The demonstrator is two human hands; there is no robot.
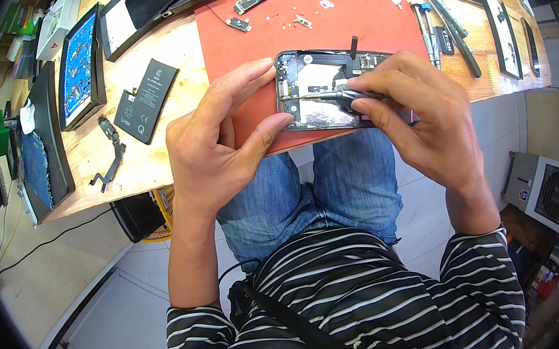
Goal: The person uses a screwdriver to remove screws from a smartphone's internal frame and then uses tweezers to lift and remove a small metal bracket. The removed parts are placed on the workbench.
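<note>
An opened smartphone housing (323, 72) lies crosswise near the front edge of a red mat (236, 49), its inner parts exposed. My left hand (214, 137) grips its left end, thumb at the near corner and fingers at the far corner. Between the thumb and fingers of my right hand (425, 104) is a slim grey precision screwdriver (336, 94). Its thin shaft points left, with the tip at the left end of the housing. The far end of the tool is hidden by my palm. A short black flex strip (354, 47) sticks up from the housing's far edge.
Left on the wooden bench lie a black phone battery (147, 101) and a flex cable (111, 158). Small metal parts (252, 1) and screws are scattered on the mat's far half. Tweezers (443, 14) and drivers lie right. A blue-filled tray (81, 67) stands far left.
</note>
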